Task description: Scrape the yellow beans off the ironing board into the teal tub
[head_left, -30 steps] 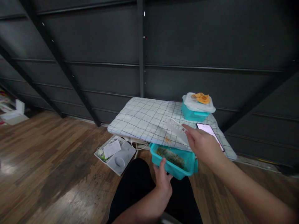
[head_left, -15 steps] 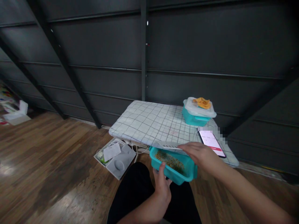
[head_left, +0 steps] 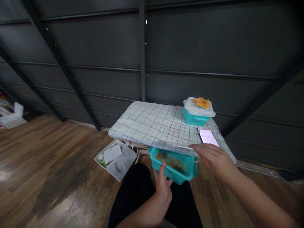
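My left hand (head_left: 162,182) holds a teal plastic container (head_left: 177,177) from its near side, thumb over the rim and fingers beneath. Inside lies a layer of small yellow-brown and greenish grains (head_left: 172,162). Above the container's far rim, my right hand (head_left: 215,158) is closed on a thin, flat white slotted piece (head_left: 180,146). It appears almost edge-on now, so its full shape is hidden. The container is held over my lap, at the front edge of the cloth-covered table (head_left: 152,123).
A second teal container (head_left: 196,119) with a whitish lid stands at the table's back right, an orange cloth-like item (head_left: 201,102) on top. Nearer lies a lit phone (head_left: 209,138), partly behind my right hand. An open white box (head_left: 120,160) sits low at left. Behind rises a dark panelled wall (head_left: 106,44).
The white slotted piece has turned from showing its slotted face to nearly edge-on, and my right hand has risen slightly relative to the container. My left hand keeps its hold. The view has shifted slightly.
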A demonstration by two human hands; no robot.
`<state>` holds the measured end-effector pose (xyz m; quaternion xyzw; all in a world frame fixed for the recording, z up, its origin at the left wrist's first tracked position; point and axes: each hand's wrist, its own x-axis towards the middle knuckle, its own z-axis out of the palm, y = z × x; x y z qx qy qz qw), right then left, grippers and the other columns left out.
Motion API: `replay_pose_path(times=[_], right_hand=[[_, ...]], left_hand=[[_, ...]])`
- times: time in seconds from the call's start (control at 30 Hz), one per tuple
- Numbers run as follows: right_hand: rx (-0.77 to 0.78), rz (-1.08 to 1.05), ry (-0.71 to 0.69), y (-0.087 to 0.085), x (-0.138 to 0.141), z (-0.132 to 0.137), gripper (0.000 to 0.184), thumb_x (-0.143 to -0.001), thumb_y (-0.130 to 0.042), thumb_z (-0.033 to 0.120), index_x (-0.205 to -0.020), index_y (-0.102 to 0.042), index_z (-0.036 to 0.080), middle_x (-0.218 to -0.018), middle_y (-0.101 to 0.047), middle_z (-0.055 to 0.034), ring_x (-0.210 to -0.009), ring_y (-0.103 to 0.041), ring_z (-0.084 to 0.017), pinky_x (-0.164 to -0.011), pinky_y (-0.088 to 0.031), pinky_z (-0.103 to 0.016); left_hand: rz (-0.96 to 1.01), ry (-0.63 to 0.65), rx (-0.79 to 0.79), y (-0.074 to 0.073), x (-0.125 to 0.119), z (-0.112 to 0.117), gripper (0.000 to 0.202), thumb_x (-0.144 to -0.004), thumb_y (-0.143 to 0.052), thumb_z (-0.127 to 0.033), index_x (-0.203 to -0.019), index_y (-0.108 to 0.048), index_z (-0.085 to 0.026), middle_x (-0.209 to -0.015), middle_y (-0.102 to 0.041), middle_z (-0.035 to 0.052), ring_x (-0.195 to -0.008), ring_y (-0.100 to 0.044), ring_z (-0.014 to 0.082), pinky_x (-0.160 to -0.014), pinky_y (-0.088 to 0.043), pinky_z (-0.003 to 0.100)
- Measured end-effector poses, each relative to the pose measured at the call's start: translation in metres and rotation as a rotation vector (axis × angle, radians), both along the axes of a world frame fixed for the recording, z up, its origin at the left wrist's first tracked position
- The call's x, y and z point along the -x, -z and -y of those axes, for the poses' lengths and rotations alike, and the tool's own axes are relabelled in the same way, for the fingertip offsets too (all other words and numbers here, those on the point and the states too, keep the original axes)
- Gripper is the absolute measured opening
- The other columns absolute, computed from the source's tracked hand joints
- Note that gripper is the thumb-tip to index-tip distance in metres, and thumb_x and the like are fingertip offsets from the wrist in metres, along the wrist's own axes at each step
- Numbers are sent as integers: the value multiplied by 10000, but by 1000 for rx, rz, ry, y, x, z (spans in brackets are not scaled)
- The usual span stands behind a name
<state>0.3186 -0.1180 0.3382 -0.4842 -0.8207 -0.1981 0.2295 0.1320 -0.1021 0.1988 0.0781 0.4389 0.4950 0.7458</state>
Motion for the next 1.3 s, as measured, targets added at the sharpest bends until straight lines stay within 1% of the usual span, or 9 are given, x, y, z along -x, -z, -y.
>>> replay_pose_path(times=[0.17,0.3,0.5,0.63,0.77,0.9,0.97,1.1,1.3], right_hand=[[-13,69,134,7,-1,-17,345,-952,-430,57,-1159,-696,132,-979,-789,-102,-865,-746,-233,-756,-606,-357],[1,71,65,9,3,-11,342,-956,-431,64,-1156,-700,134,-964,-789,-100,-839,-747,-222,-730,-607,-341],[33,-26,-34,4,19,21,327,-985,-417,74,-1129,-698,158,-1013,-795,-71,-870,-753,-183,-763,-609,-312],[41,-60,-65,3,26,26,333,-987,-427,68,-1146,-698,178,-1029,-799,-44,-878,-755,-162,-774,-604,-289],[-47,-46,53,4,11,12,319,-974,-455,79,-1163,-702,149,-1030,-798,-68,-874,-759,-203,-772,-611,-341],[-99,7,202,8,4,-2,337,-954,-449,70,-1149,-719,118,-956,-799,-91,-785,-756,-234,-686,-607,-364],[-76,16,171,10,12,0,338,-951,-437,67,-1116,-728,114,-925,-798,-92,-768,-752,-222,-677,-605,-347],[-10,3,-14,15,36,19,345,-962,-430,62,-1141,-712,148,-1042,-794,-76,-903,-751,-193,-797,-604,-339],[-88,-20,40,13,29,29,337,-974,-450,55,-1216,-664,152,-1091,-784,-69,-961,-736,-195,-835,-585,-340]], left_hand=[[8,-5,-14,0,0,2,545,-822,-700,-517,-1279,-507,-292,-1285,-664,89,-1142,-668,291,-885,-573,450],[20,-5,-19,-1,0,3,551,-794,-723,-538,-1242,-534,-277,-1256,-682,91,-1137,-670,296,-885,-574,448],[9,-16,-29,2,1,0,648,-755,-764,-544,-1301,-519,-293,-1326,-652,97,-1175,-655,310,-853,-583,441],[25,0,-50,3,3,-4,634,-788,-734,-542,-1322,-515,-280,-1342,-645,116,-1170,-661,314,-845,-586,435],[13,1,-12,3,3,-8,588,-827,-696,-510,-1335,-496,-290,-1353,-639,108,-1168,-660,308,-845,-586,437],[7,-6,5,4,2,-9,564,-838,-686,-495,-1329,-491,-296,-1336,-647,99,-1144,-668,303,-846,-586,436],[3,-13,-1,4,2,-9,572,-831,-695,-497,-1328,-494,-296,-1328,-649,99,-1141,-668,305,-841,-587,435],[5,-7,-34,6,2,-10,593,-819,-701,-518,-1329,-508,-284,-1322,-650,110,-1163,-657,313,-830,-590,426],[8,-7,-21,9,3,-12,552,-813,-707,-505,-1282,-530,-276,-1274,-670,109,-1137,-666,308,-815,-591,420]])
